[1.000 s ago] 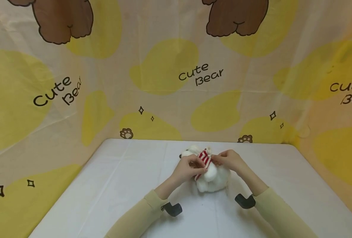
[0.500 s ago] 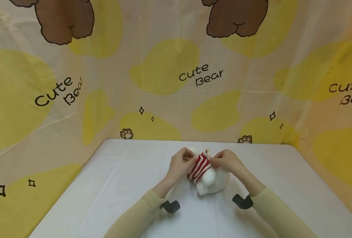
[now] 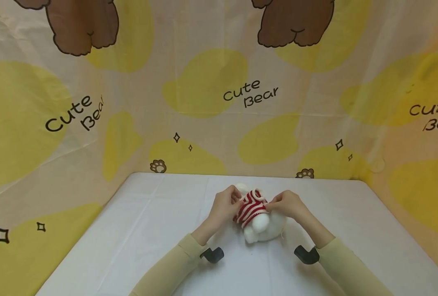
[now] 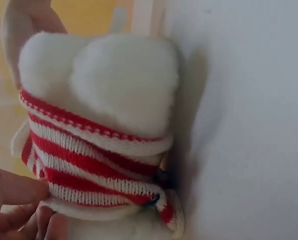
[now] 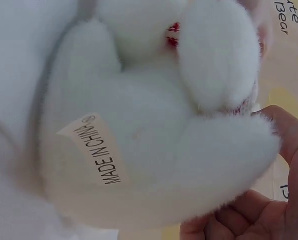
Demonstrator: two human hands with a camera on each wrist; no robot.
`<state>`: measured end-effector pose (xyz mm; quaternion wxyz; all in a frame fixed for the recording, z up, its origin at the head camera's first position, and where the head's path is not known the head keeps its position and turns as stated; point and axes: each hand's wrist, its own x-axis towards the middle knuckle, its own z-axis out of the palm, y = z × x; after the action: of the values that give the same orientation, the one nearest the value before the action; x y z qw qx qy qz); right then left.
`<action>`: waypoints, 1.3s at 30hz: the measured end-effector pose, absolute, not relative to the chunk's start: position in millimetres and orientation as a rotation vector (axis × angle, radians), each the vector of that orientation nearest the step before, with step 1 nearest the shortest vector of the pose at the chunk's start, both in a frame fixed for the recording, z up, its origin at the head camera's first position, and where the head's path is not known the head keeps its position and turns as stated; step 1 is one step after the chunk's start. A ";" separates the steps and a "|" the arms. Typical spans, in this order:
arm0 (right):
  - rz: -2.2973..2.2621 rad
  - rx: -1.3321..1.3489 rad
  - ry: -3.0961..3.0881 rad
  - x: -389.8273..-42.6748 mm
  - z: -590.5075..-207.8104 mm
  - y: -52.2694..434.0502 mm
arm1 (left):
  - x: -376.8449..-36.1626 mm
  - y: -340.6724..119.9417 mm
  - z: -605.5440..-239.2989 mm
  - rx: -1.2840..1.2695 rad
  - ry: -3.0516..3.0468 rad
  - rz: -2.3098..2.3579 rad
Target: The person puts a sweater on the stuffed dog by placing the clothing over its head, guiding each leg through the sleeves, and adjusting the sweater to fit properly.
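Note:
A white plush toy (image 3: 263, 226) lies on the white table (image 3: 159, 230) with a red-and-white striped knit garment (image 3: 250, 207) around its upper part. My left hand (image 3: 227, 205) pinches the garment's left edge, and my right hand (image 3: 285, 204) pinches its right edge. In the left wrist view the striped knit (image 4: 83, 160) wraps the toy under its white fluffy head (image 4: 108, 80), with my fingertips (image 4: 18, 200) at the lower left. In the right wrist view the toy's white body (image 5: 149, 150) fills the frame with a "MADE IN CHINA" tag (image 5: 96, 150), and my fingers (image 5: 269, 200) curl beside it.
A cloth backdrop (image 3: 219, 90) with yellow patches, brown bears and "Cute Bear" lettering surrounds the table on three sides. Black wrist camera mounts (image 3: 213, 255) (image 3: 307, 254) sit under both beige sleeves.
Both hands have pulled the striped garment further down over the toy, so more of the stripes show now. The left hand shifted from the toy's front to its left side.

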<state>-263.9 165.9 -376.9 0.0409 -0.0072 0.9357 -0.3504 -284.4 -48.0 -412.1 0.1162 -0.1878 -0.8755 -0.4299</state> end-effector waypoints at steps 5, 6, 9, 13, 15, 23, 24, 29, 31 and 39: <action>-1.092 -0.027 2.859 -264.3 -379.5 167.6 | -278.5 -47.1 -415.0 -0.763 -2.433 -1.254; -1.092 -0.034 2.862 -264.7 -380.0 167.9 | -276.3 -46.3 -414.9 -0.842 -2.420 -1.249; -1.094 -0.038 2.866 -266.1 -381.0 168.4 | -270.7 -43.0 -415.3 -1.084 -2.420 -1.240; -1.117 -0.041 2.854 -268.2 -381.6 169.1 | -265.8 -37.1 -416.8 -1.175 -2.470 -1.242; -1.129 -0.047 2.846 -268.6 -382.2 169.3 | -265.0 -34.2 -419.6 -1.153 -2.485 -1.276; -1.154 -0.051 2.844 -267.6 -382.9 170.7 | -261.9 -26.7 -427.7 -1.110 -2.498 -1.423; -1.157 -0.049 2.841 -267.5 -383.1 171.0 | -261.2 -27.0 -427.9 -1.103 -2.497 -1.457; -1.170 -0.020 2.808 -269.1 -386.4 171.2 | -259.9 -30.0 -429.5 -1.097 -2.519 -1.563; -1.177 -0.030 2.794 -269.4 -386.3 170.9 | -260.4 -31.2 -430.3 -1.119 -2.522 -1.557; -1.162 -0.082 2.760 -270.1 -386.8 170.2 | -264.6 -36.5 -435.9 -1.326 -2.466 -1.431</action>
<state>-270.1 170.2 -386.8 0.0731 -0.0275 0.9188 -0.3869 -264.6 -36.5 -435.9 -0.0012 -0.4217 -0.7843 -0.4550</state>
